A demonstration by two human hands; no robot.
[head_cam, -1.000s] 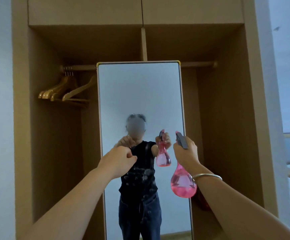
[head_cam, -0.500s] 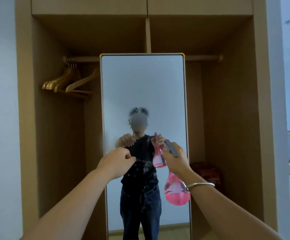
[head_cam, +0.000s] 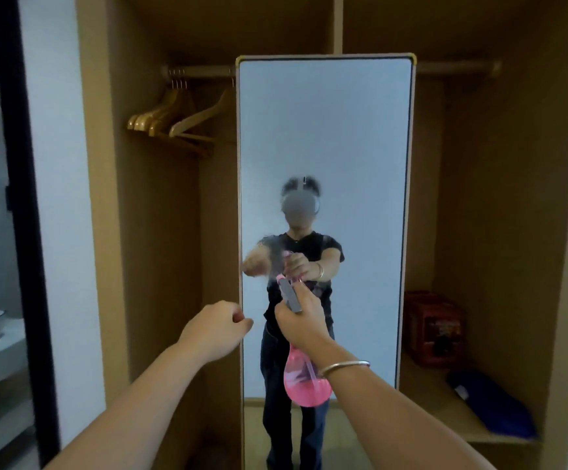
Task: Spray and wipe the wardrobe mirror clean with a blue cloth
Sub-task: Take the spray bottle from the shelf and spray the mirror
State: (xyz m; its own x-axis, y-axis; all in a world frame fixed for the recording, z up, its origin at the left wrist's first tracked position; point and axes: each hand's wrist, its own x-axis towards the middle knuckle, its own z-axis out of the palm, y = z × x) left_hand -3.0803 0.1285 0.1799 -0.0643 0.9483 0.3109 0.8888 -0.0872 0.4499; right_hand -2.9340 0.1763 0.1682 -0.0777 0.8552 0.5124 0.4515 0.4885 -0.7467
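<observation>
A tall framed mirror [head_cam: 326, 130] stands upright in the middle of the open wooden wardrobe [head_cam: 499, 198]. My right hand [head_cam: 301, 320] grips a pink spray bottle [head_cam: 304, 385] by its neck, nozzle pointed at the glass, a metal bangle on the wrist. Fine spray mist and droplets show on the glass around mid height. My left hand [head_cam: 216, 329] is a closed fist beside the mirror's left edge, holding nothing I can see. A blue cloth [head_cam: 493, 405] lies on the low shelf at the lower right of the wardrobe.
Several wooden hangers [head_cam: 170, 120] hang from the rail at the upper left. A red box [head_cam: 433, 325] sits on the right shelf behind the blue cloth. A white wall and a dark door frame [head_cam: 21, 232] are on the left.
The view has tilted down and moved closer, so the right shelf with the cloth shows. My right hand has brought the bottle lower and leftward, in front of the glass. Fresh mist appears there.
</observation>
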